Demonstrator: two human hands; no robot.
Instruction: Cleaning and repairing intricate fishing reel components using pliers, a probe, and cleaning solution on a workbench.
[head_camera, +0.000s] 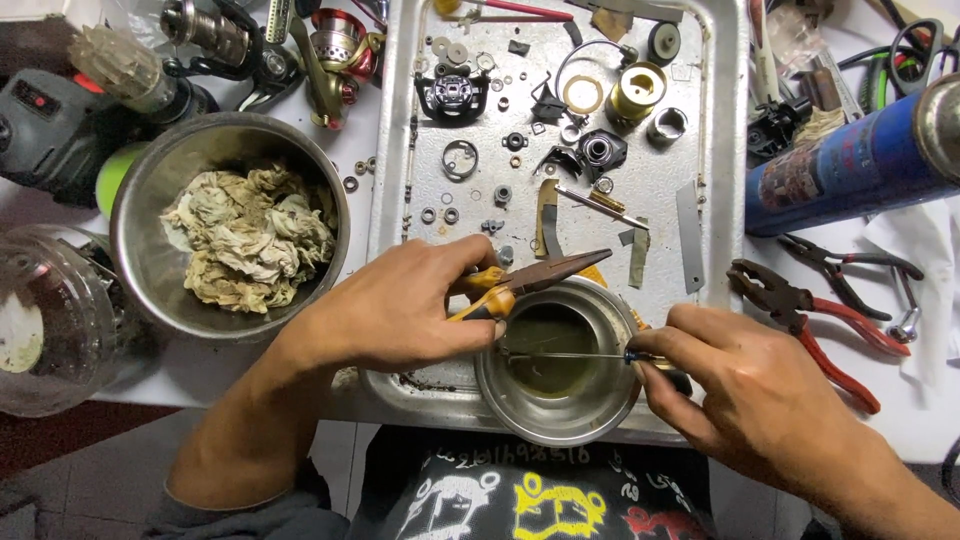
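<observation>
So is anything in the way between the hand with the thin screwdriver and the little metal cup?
Nothing visible is. The right hand holds the thin screwdriver straight across the open top of the metal cup. The left hand holds orange-handled pliers at the cup's far rim, off to the side of the shaft.

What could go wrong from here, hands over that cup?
1. The left hand with orange-handled pliers and the right hand with a thin screwdriver work over a steel cup of murky liquid; a dropped part may sink out of sight.
2. The cup sits at the tray's near edge; a nudge might spill it.
</observation>
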